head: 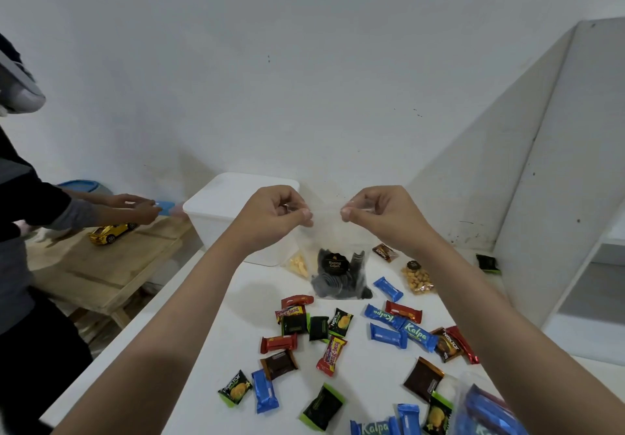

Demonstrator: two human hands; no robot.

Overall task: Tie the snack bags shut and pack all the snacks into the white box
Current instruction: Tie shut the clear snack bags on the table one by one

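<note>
Both the left hand [275,209] and right hand [377,213] pinch the top edge of a clear snack bag [338,272] hanging below them, its plastic barely visible, partly hiding the white box [236,211] behind the left hand.

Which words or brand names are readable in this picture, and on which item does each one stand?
"Kuping Gajah": black round label on the clear bag of dark snacks.
"Kalpa": blue wrapper, also on others nearby.
"Nextar": green-edged black packet and a brown packet.
"beng-beng": red and yellow wrapper.
Print on the small brown packet by the wall is too blurred to read.
</note>
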